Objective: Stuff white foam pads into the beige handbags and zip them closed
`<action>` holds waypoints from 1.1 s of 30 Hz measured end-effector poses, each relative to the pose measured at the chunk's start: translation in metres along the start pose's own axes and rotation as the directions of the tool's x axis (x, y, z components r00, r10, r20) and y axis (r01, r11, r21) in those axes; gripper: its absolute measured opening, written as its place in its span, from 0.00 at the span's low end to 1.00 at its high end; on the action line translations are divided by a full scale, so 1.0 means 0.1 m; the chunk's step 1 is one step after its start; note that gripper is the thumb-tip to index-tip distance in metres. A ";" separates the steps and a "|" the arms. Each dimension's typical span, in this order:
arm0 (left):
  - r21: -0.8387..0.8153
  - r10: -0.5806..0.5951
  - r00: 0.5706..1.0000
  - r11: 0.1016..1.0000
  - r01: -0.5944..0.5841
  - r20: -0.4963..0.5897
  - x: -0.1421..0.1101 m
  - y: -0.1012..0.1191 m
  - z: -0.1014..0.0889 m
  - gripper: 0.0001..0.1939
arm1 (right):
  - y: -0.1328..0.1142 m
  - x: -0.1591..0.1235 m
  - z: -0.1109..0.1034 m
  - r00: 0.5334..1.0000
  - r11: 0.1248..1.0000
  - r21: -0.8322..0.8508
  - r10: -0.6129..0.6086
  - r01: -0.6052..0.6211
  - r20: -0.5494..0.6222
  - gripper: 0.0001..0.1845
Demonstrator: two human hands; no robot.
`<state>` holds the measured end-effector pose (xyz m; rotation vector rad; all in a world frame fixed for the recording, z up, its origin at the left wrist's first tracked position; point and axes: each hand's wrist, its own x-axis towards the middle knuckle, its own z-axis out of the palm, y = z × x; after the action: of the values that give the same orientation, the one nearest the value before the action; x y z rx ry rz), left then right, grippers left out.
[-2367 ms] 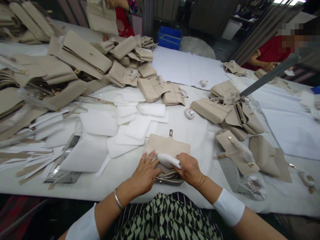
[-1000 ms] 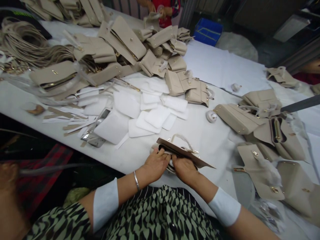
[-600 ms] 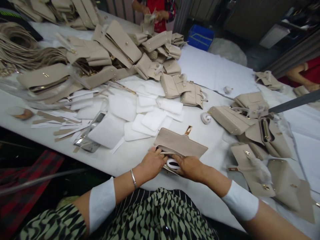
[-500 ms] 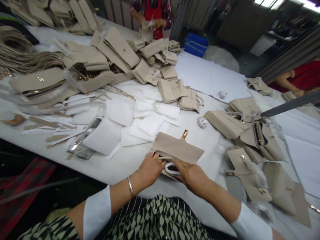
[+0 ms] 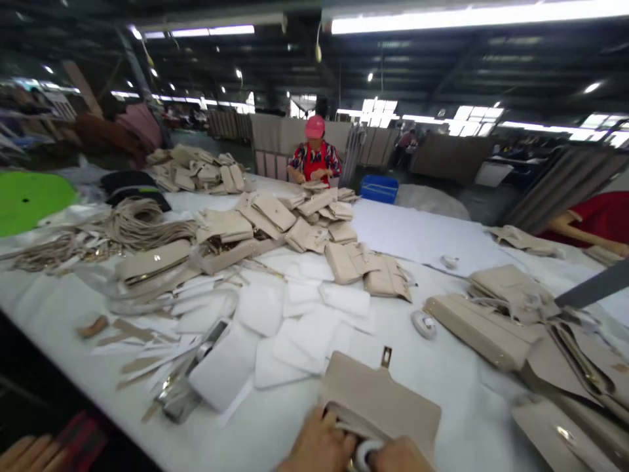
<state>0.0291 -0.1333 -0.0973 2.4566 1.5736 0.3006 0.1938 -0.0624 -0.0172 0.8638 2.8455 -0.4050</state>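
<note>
White-sheeted tabletop (image 5: 457, 406) runs away from the person, in a big factory hall under strip lights (image 5: 466, 13). Far edge: co-worker in red apron (image 5: 314, 164), hands at a beige piece (image 5: 314, 185); blue plastic crate (image 5: 378, 189) just right of them. White foam pads (image 5: 304, 347) lie beside the beige leather flap bag (image 5: 378, 406), which sits near the tabletop's near edge, gold clasp tab (image 5: 386, 356) pointing away. Left hand (image 5: 319, 446) and right hand (image 5: 398, 455) sit low at frame bottom, on the bag's near side, white rolled wad (image 5: 363, 455) between them. Wrists cut off. Fingers mostly out of frame: cannot tell spread or pinching.
</note>
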 end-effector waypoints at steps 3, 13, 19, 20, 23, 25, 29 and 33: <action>-0.038 -0.047 0.998 0.998 0.049 0.042 -0.03 0.10 -0.33 0.13 | -0.08 -0.03 -0.06 0.938 0.984 -0.147 -0.049 0.105 0.344 0.09; -0.061 0.045 0.999 0.997 -0.044 0.011 -0.12 0.01 -0.43 0.09 | -0.23 -0.09 -0.12 0.938 0.989 -0.148 0.076 -0.026 0.339 0.14; -0.020 0.116 0.993 0.993 -0.116 0.034 -0.12 -0.03 -0.41 0.03 | -0.08 -0.12 -0.02 0.944 0.973 -0.173 -0.089 0.150 0.317 0.11; -0.016 0.135 0.990 0.991 -0.135 0.038 -0.13 -0.04 -0.41 0.04 | -0.06 -0.12 -0.01 0.940 0.961 -0.193 -0.130 0.198 0.314 0.10; -0.003 0.184 0.982 0.983 -0.184 0.040 -0.15 -0.06 -0.41 0.04 | -0.02 -0.11 0.04 0.929 0.930 -0.239 -0.201 0.281 0.310 0.10; 0.013 0.204 0.979 0.979 -0.204 0.031 -0.15 -0.06 -0.41 0.04 | -0.02 -0.10 0.09 0.929 0.931 -0.239 -0.192 0.274 0.317 0.10; 0.030 0.220 0.975 0.975 -0.220 -0.003 -0.16 -0.05 -0.38 0.05 | -0.04 -0.10 0.14 0.942 0.970 -0.175 -0.109 0.171 0.318 0.10; 0.015 0.230 0.972 0.973 -0.229 -0.042 -0.18 -0.07 -0.39 0.05 | -0.06 -0.12 -0.02 0.915 1.000 0.005 -0.002 0.000 0.403 0.09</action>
<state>0.0043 -0.1444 -0.0628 2.6605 1.3087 0.3863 0.2003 -0.0727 -0.0115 0.6841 2.4643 -0.5228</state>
